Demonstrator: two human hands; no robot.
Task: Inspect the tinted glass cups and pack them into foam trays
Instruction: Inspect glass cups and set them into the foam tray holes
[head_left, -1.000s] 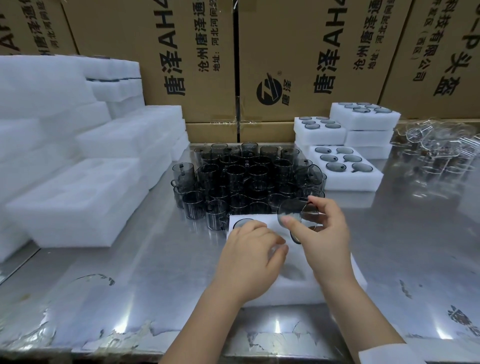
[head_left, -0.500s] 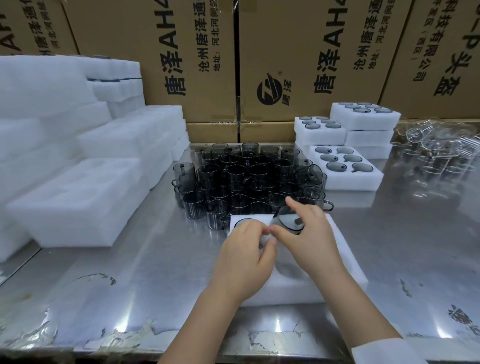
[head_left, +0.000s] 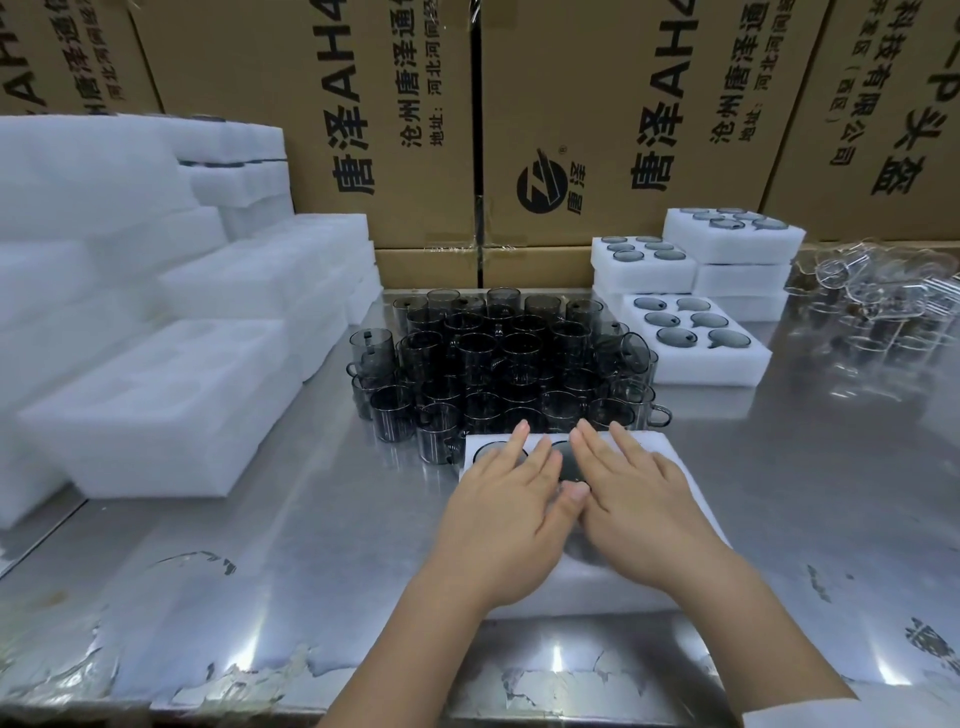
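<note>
Your left hand (head_left: 509, 499) and right hand (head_left: 639, 499) lie flat and palm down, side by side on the foam tray (head_left: 576, 592) in front of you. The fingers are straight and grip nothing, and the left thumb tip meets the edge of the right hand. Flat palms spread the load, so this reads as a gentle press to seat cups level in their pockets, not a lift. Between your hands shows the dark round of one seated tinted cup (head_left: 569, 462), and part of a second cup (head_left: 485, 452) peeks out beside your left fingers, both in the tray's far row. A shadowed hollow nearer your wrists looks like an unfilled pocket, though your hands hide most of it, so I judge this tray only just begun. Just beyond its far edge, touching or nearly so, stands the cluster of loose cups (head_left: 498, 364), upright and tightly packed, close enough to reach without leaning. To your right sits a filled tray (head_left: 727, 371) with a dark cup sunk in each of its six pockets, and behind it more filled trays (head_left: 644, 270) are stacked against the cardboard boxes (head_left: 597, 130). Empty foam trays (head_left: 156, 405) are piled on your left, within reach for the next round. Clear glassware (head_left: 872, 291) lies in a loose heap at the far right of the steel worktop (head_left: 260, 571), well apart from the tinted stock.
</note>
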